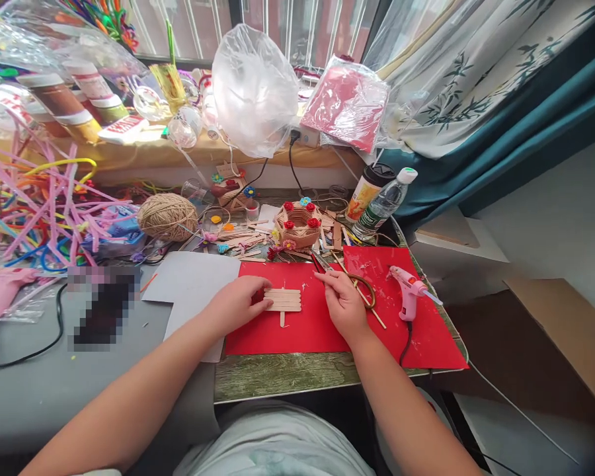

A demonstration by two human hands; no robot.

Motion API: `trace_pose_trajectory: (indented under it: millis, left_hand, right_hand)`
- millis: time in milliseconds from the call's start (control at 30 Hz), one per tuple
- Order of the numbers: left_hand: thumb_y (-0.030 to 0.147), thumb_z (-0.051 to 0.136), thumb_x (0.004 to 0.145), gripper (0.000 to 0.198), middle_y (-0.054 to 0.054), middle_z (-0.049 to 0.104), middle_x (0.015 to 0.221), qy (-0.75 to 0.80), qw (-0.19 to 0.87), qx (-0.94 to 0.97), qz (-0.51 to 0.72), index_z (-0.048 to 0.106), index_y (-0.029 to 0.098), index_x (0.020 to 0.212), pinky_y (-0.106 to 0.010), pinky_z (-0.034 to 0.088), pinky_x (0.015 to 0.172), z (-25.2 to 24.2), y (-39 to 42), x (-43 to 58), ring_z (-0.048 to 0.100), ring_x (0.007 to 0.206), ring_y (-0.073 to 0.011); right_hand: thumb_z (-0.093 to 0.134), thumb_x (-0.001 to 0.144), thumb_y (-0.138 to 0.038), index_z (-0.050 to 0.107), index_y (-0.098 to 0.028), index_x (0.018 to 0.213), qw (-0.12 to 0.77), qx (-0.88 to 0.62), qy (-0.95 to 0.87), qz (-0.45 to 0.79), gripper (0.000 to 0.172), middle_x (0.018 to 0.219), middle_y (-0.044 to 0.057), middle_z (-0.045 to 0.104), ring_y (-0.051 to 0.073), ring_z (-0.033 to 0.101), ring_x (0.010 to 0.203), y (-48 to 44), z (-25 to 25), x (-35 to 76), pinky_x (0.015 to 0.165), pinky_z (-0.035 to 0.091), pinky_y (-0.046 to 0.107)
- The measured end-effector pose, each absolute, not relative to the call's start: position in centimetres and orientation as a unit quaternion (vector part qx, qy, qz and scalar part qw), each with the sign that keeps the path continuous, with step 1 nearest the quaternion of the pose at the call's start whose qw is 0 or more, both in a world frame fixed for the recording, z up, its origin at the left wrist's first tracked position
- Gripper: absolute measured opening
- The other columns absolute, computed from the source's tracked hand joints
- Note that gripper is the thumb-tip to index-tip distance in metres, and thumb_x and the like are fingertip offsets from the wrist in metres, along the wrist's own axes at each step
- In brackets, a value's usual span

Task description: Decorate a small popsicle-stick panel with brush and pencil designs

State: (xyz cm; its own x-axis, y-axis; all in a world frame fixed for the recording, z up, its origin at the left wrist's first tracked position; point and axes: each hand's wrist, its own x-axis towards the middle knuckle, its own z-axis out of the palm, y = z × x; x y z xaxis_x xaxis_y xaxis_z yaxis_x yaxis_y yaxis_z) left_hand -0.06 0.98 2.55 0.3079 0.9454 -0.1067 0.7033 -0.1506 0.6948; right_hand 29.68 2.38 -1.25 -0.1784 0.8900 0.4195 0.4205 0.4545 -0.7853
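Note:
Between the thumb and fingers of my left hand (242,304) is the left end of a small craft-stick panel (290,301). Several pale wooden sticks lie side by side in it, with one upright stick poking out below. It rests on a red sheet (262,340). My right hand (344,304) is over the sheet's right part, index finger stretched out and the other fingers partly curled. Scissors (369,294) with gold-coloured handles lie beside and partly under it; their blades point away from me. Whether the fingers touch them is unclear.
A pink glue gun (409,294) lies on a second red sheet at right. Behind are a flower-trimmed stick box (297,228), loose sticks, a twine ball (167,217), a water bottle (384,201) and a cup (368,192). White paper (198,274) and pipe cleaners (54,205) are left.

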Motion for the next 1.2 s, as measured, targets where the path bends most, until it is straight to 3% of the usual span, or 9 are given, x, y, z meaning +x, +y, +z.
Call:
trace_pose_trajectory:
  millis: [100,200,333,467,567,633,767,1000,1200]
  left_hand:
    - [0.051,0.063,0.092,0.036,-0.009,0.074,0.123,0.566,0.302,0.734,0.222,0.072,0.025,0.115,-0.040,0.046,0.103,2.3,1.2,-1.2,0.063,0.117,-0.0284]
    - [0.053,0.052,0.100,0.037,-0.006,0.076,0.101,0.592,0.290,0.707,0.256,0.072,0.023,0.111,-0.034,0.049,0.089,2.0,1.2,-2.8,0.067,0.094,-0.0227]
    - [0.054,0.041,0.106,0.045,-0.002,0.071,0.082,0.624,0.273,0.671,0.293,0.068,0.020,0.117,-0.031,0.049,0.074,1.5,1.4,-4.1,0.063,0.073,-0.0180]
    - [0.045,0.043,0.105,0.040,-0.008,0.075,0.119,0.579,0.264,0.716,0.287,0.067,0.023,0.129,-0.035,0.053,0.099,1.9,0.5,-2.5,0.069,0.110,-0.0230]
    - [0.042,0.046,0.105,0.049,-0.014,0.057,0.157,0.489,0.185,0.829,0.200,0.058,0.021,0.148,-0.046,0.040,0.122,1.9,-0.8,1.2,0.053,0.145,-0.0294]
    - [0.053,0.051,0.103,0.068,-0.018,0.041,0.169,0.454,0.129,0.869,0.151,0.046,0.016,0.159,-0.055,0.024,0.131,1.5,-1.2,4.0,0.030,0.161,-0.0356]
    - [0.068,0.041,0.102,0.087,-0.020,0.024,0.174,0.377,0.099,0.916,0.094,0.034,0.007,0.164,-0.054,0.012,0.134,0.1,0.5,7.3,0.012,0.166,-0.0337]
    - [0.080,0.032,0.098,0.103,-0.022,0.015,0.175,0.378,0.112,0.915,0.088,0.028,0.003,0.166,-0.053,0.009,0.134,-2.5,2.2,7.4,0.012,0.166,-0.0347]
    - [0.079,0.033,0.099,0.102,-0.024,0.020,0.174,0.377,0.140,0.911,0.089,0.028,0.002,0.166,-0.054,0.012,0.133,-2.4,2.2,7.5,0.016,0.165,-0.0364]
  right_hand:
    - [0.047,0.103,-0.018,0.077,-0.026,0.123,0.465,-0.457,-0.702,0.286,0.038,0.116,0.010,0.069,0.024,0.068,0.106,2.3,-1.6,29.7,0.096,0.056,0.042]
    - [0.042,0.104,-0.018,0.074,-0.026,0.127,0.504,-0.456,-0.666,0.307,0.040,0.113,0.009,0.068,0.021,0.067,0.090,2.3,-1.9,29.6,0.084,0.058,0.040]
    - [0.047,0.104,-0.019,0.067,-0.025,0.137,0.509,-0.460,-0.672,0.279,0.039,0.114,0.010,0.064,0.024,0.065,0.102,2.4,-1.9,29.3,0.094,0.055,0.045]
    - [0.064,0.099,-0.025,0.066,-0.024,0.120,0.501,-0.465,-0.684,0.254,0.021,0.108,0.009,0.063,0.025,0.065,0.098,1.7,-1.2,28.7,0.093,0.056,0.046]
    - [0.058,0.102,-0.023,0.060,-0.027,0.112,0.488,-0.430,-0.716,0.251,0.010,0.109,0.009,0.067,0.027,0.067,0.105,0.7,-0.5,28.2,0.097,0.055,0.050]
    - [0.052,0.104,-0.022,0.058,-0.028,0.118,0.494,-0.405,-0.736,0.225,0.016,0.117,0.011,0.068,0.029,0.067,0.113,0.4,-0.3,28.0,0.101,0.055,0.053]
    - [0.051,0.103,-0.020,0.059,-0.029,0.121,0.515,-0.400,-0.740,0.163,0.021,0.114,0.010,0.066,0.029,0.066,0.110,0.7,-0.7,27.9,0.099,0.055,0.054]
    - [0.055,0.102,-0.020,0.064,-0.028,0.114,0.515,-0.439,-0.700,0.229,0.017,0.108,0.009,0.068,0.029,0.066,0.107,1.2,-1.9,28.1,0.099,0.054,0.054]
    - [0.057,0.102,-0.020,0.066,-0.027,0.111,0.506,-0.440,-0.690,0.271,0.015,0.105,0.009,0.068,0.028,0.067,0.103,1.2,-1.8,28.4,0.094,0.055,0.050]
